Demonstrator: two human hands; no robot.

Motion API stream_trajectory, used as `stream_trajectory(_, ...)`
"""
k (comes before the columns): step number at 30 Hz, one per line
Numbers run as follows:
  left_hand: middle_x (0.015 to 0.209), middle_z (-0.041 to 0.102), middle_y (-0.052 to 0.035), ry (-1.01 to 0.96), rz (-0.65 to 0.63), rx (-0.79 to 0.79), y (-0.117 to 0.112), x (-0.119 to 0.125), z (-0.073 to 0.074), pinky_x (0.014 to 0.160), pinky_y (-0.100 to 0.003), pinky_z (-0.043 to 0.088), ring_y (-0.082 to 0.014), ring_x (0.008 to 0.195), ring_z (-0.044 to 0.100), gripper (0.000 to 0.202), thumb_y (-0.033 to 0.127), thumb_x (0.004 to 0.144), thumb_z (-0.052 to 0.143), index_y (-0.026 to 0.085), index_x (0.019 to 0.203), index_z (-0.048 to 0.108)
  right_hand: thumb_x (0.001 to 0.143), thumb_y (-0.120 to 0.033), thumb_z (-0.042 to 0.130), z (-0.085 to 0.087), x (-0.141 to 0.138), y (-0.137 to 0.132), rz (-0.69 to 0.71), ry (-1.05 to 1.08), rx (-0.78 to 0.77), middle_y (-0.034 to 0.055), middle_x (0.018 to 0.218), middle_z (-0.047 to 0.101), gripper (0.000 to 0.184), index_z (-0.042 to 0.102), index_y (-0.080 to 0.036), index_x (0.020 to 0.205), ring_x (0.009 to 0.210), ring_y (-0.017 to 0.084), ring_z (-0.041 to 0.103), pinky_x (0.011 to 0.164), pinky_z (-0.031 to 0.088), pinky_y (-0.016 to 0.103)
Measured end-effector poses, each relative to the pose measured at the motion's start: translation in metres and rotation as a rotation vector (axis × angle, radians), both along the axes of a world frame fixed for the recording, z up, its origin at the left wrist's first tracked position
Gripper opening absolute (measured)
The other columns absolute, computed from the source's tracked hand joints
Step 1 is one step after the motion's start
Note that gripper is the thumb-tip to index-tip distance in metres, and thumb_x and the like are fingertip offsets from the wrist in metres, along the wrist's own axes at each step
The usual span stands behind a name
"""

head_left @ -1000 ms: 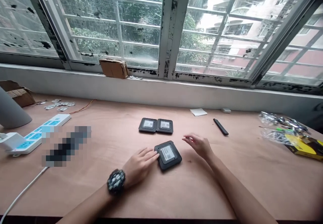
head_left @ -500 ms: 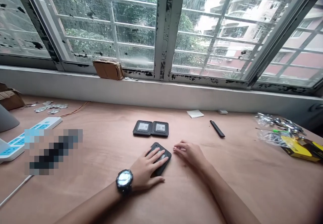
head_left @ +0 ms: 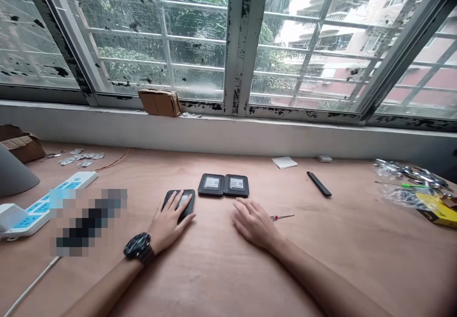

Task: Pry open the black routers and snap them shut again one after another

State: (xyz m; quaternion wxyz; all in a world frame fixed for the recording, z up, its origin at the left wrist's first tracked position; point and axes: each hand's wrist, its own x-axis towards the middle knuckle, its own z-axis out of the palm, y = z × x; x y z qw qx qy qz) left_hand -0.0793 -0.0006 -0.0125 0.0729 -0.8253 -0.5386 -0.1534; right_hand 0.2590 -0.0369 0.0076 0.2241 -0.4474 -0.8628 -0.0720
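My left hand (head_left: pixel 170 217) lies spread over a black square device (head_left: pixel 186 194), pressing on it with the fingers across its grey label. Just to its right, two similar black devices (head_left: pixel 211 184) (head_left: pixel 236 186) sit side by side, touching each other, on the plywood table (head_left: pixel 321 264). My right hand (head_left: pixel 255 224) rests flat on the bare wood, holding nothing. Its fingertips are just below the right-hand device. A small red-handled screwdriver (head_left: pixel 282 217) lies close to its right.
A blue-and-white power strip (head_left: pixel 60 193) and scattered small metal pieces (head_left: pixel 80 159) lie at left. A blurred patch (head_left: pixel 89 222) hides something there. A black bar (head_left: pixel 319 183) and white paper (head_left: pixel 284 163) lie ahead. A plastic bag (head_left: pixel 407 181) and yellow box (head_left: pixel 437 210) sit right, below the windowsill.
My left hand has slid the third device left, from below the pair to beside it. My right hand has flattened on the table, and the small screwdriver has come into view.
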Motion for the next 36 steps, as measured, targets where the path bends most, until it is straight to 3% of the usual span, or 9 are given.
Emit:
stream_trajectory(3, 0.164, 0.032, -0.0099, -0.023, 0.021, -0.013, 0.035, 0.003, 0.000, 0.120, -0.057, 0.025, -0.0344, 0.152, 0.027, 0.065, 0.062, 0.100, 0.046, 0.029, 0.156, 0.040, 0.099, -0.035, 0.053, -0.010, -0.015, 0.034, -0.114, 0.024, 0.027, 0.0212, 0.158, 0.040, 0.059, 0.043, -0.008, 0.151, 0.148, 0.034, 0.036, 0.118, 0.038, 0.050)
stream_trajectory(6, 0.162, 0.034, -0.0158, -0.068, 0.025, -0.035, 0.064, 0.007, 0.001, 0.120, -0.057, 0.025, -0.0351, 0.152, 0.027, 0.075, 0.065, 0.099, 0.047, 0.023, 0.159, 0.034, 0.099, -0.041, 0.053, -0.017, -0.019, 0.053, -0.187, 0.034, -0.043, 0.0233, 0.158, 0.039, 0.064, 0.042, -0.004, 0.151, 0.149, 0.035, 0.035, 0.120, 0.036, 0.050)
stream_trajectory(9, 0.162, 0.034, -0.0156, -0.093, -0.051, -0.054, 0.082, 0.009, 0.004, 0.119, -0.056, 0.026, -0.0355, 0.152, 0.026, 0.079, 0.067, 0.098, 0.048, 0.024, 0.161, 0.028, 0.100, -0.041, 0.052, -0.017, -0.015, 0.042, -0.178, 0.045, -0.092, 0.0220, 0.157, 0.042, 0.062, 0.044, -0.007, 0.151, 0.147, 0.034, 0.038, 0.120, 0.037, 0.050)
stream_trajectory(12, 0.163, 0.033, -0.0109, -0.081, -0.147, -0.067, 0.091, 0.011, 0.006, 0.118, -0.056, 0.028, -0.0366, 0.152, 0.025, 0.072, 0.066, 0.098, 0.049, 0.033, 0.159, 0.030, 0.100, -0.039, 0.052, -0.013, -0.006, 0.002, -0.167, 0.067, -0.132, 0.0194, 0.158, 0.041, 0.061, 0.043, -0.010, 0.153, 0.148, 0.033, 0.038, 0.119, 0.038, 0.051)
stream_trajectory(17, 0.163, 0.035, -0.0032, -0.031, -0.232, -0.073, 0.098, 0.020, 0.003, 0.117, -0.063, 0.024, -0.0394, 0.151, 0.028, 0.051, 0.059, 0.102, 0.045, 0.045, 0.151, 0.043, 0.097, -0.043, 0.057, -0.009, 0.001, -0.081, -0.130, 0.084, -0.264, 0.0092, 0.164, 0.034, 0.068, 0.035, -0.022, 0.159, 0.147, 0.033, 0.039, 0.119, 0.040, 0.050)
stream_trajectory(21, 0.162, 0.037, -0.0031, -0.040, -0.248, -0.077, 0.099, 0.037, 0.003, 0.117, -0.065, 0.023, -0.0405, 0.149, 0.030, 0.044, 0.057, 0.103, 0.047, 0.045, 0.145, 0.051, 0.098, -0.039, 0.057, -0.011, -0.005, -0.118, -0.132, 0.116, -0.272, 0.0053, 0.165, 0.030, 0.069, 0.030, -0.025, 0.160, 0.149, 0.032, 0.037, 0.119, 0.041, 0.048)
stream_trajectory(30, 0.159, 0.043, -0.0023, -0.079, -0.253, -0.089, 0.093, 0.083, 0.001, 0.115, -0.067, 0.024, -0.0413, 0.148, 0.032, 0.041, 0.054, 0.101, 0.053, 0.047, 0.141, 0.056, 0.100, -0.038, 0.053, -0.017, -0.012, -0.123, -0.147, 0.130, -0.258, 0.0052, 0.166, 0.028, 0.067, 0.029, -0.022, 0.161, 0.152, 0.030, 0.031, 0.121, 0.038, 0.050)
stream_trajectory(36, 0.158, 0.044, -0.0059, -0.126, -0.312, -0.028, 0.075, 0.093, 0.008, 0.119, -0.066, 0.018, -0.0364, 0.150, 0.032, 0.043, 0.050, 0.102, 0.054, 0.036, 0.142, 0.057, 0.101, -0.040, 0.052, -0.008, -0.012, -0.119, -0.079, 0.133, -0.336, 0.0062, 0.168, 0.024, 0.069, 0.025, -0.024, 0.162, 0.153, 0.030, 0.026, 0.123, 0.033, 0.049)
